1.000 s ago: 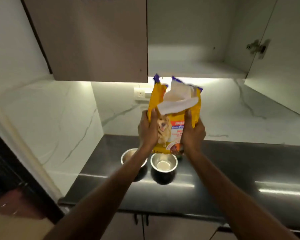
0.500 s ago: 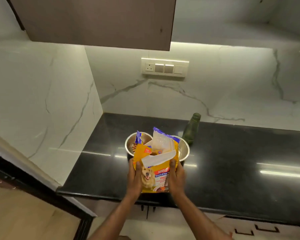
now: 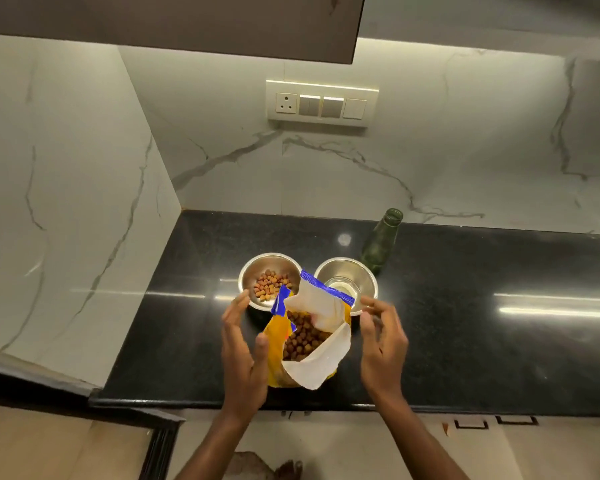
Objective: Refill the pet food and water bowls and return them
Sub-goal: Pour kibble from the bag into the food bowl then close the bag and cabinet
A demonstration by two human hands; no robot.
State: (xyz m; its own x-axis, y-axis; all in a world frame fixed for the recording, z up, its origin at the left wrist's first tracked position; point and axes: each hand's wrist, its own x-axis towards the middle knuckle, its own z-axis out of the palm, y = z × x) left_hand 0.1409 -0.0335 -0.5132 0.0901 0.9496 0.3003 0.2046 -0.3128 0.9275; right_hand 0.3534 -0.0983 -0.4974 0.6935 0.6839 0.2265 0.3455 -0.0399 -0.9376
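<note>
Going left to right, we see a marble wall [image 3: 66,202] meeting the black table [image 3: 465,341] in the corner. On the table, our left hand [image 3: 245,355] stands beside the pet food bag [image 3: 309,344], fingers straight and spread, the thumb touching the bag's yellow side; it curls round nothing. From that hand the bag sits at about 3 o'clock, and the food bowl [image 3: 270,280] at about 12 o'clock, just past the fingertips. The steel food bowl holds a small heap of brown kibble [image 3: 270,289]. The bag stands upright between our two hands, its torn blue-edged top gaping, white lining folded outward and brown kibble showing inside. The bag's top edge overlaps the near rims of both bowls in our view. The water bowl [image 3: 347,277], also steel, sits just right of the food bowl with a pale disc at its bottom; we cannot tell whether it is water. Our right hand [image 3: 381,344] hangs at the bag's 3 o'clock, fingers loosely bent, apart from the bag and gripping nothing. A green glass bottle [image 3: 381,244] stands uncapped at the water bowl's 1 o'clock, near it. On the back wall, at 12 o'clock above the bowls, is a switch plate [image 3: 321,103]
</note>
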